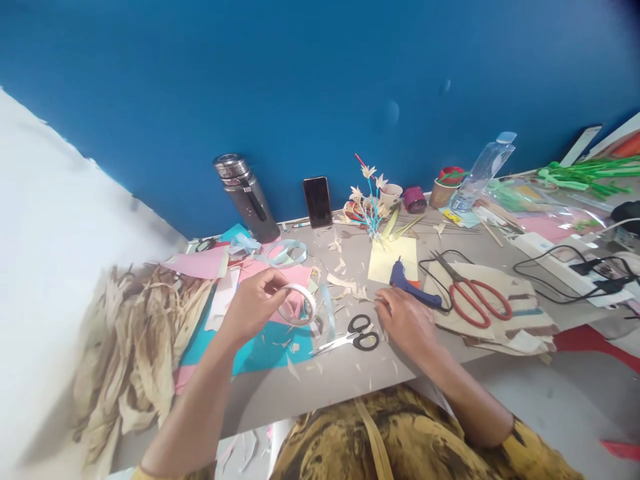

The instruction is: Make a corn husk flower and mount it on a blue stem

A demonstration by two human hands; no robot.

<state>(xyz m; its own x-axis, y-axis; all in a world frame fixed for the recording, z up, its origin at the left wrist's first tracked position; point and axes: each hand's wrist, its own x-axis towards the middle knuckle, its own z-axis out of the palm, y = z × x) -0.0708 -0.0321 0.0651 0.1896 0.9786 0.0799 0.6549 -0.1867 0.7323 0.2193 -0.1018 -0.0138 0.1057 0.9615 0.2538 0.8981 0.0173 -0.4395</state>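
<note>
My left hand [257, 303] is closed on the near rim of a roll of white tape [311, 307], held above the pink and teal sheets. On the right, my right hand [404, 320] is low at the table with its fingers bent together; whatever lies at its fingertips is too small to make out. Between the hands are black-handled scissors [357, 339] and pale husk scraps [343, 283]. Just beyond my right hand rests a blue glue gun [407, 283], its front on a yellow paper [384, 257].
Dried husks [145, 340] hang over the left edge. Along the wall stand a dark flask [250, 203], a phone [318, 202], husk flowers on blue stems [371, 207] and a tilted plastic bottle [483, 173]. Rightward are red-handled shears [477, 300] and a power strip [555, 263] with cords.
</note>
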